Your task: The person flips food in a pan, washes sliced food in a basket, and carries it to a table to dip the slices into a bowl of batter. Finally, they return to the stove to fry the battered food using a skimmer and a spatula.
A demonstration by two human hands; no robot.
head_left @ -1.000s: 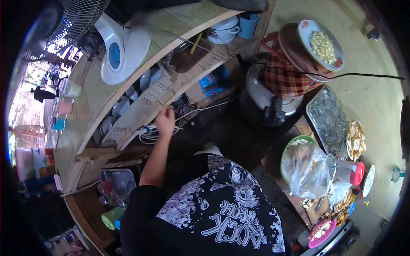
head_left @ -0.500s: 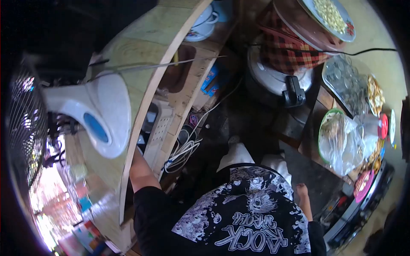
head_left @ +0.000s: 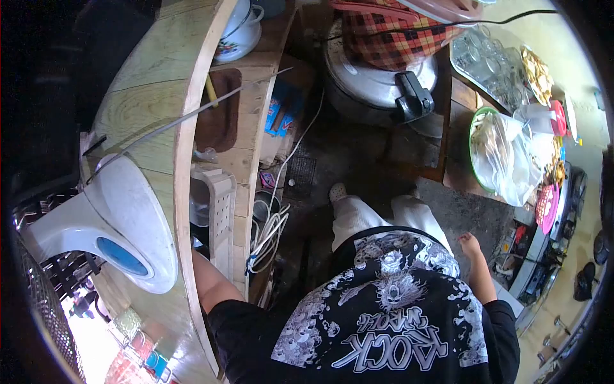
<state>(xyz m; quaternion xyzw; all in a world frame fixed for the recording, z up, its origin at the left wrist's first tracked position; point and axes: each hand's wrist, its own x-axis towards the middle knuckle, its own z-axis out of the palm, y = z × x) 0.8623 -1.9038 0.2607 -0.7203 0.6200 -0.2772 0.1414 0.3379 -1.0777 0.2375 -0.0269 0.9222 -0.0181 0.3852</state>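
My left forearm [head_left: 214,281] reaches under the wooden tabletop [head_left: 137,83] into the shelf below. The tabletop's edge hides my left hand, so what it touches cannot be seen. Close to that arm stands a cream plastic basket [head_left: 222,221] with holes in its side. A coil of white cable [head_left: 268,237] hangs beside the basket. My right hand [head_left: 470,245] hangs low at my side, above the dark floor, with its fingers loosely apart and nothing visible in them.
A white fan base [head_left: 137,224] stands on the tabletop. The shelf holds a brown tray [head_left: 224,121] and a white enamel pot [head_left: 236,38]. Ahead is a large metal pot [head_left: 364,83] with a black handle. Right of it are a glass-filled tray [head_left: 486,64] and a bagged green basin [head_left: 495,153].
The view has shifted, with the shelf and pots moving left and up in it. More of my right arm and hand shows now. My left arm stays inside the shelf.
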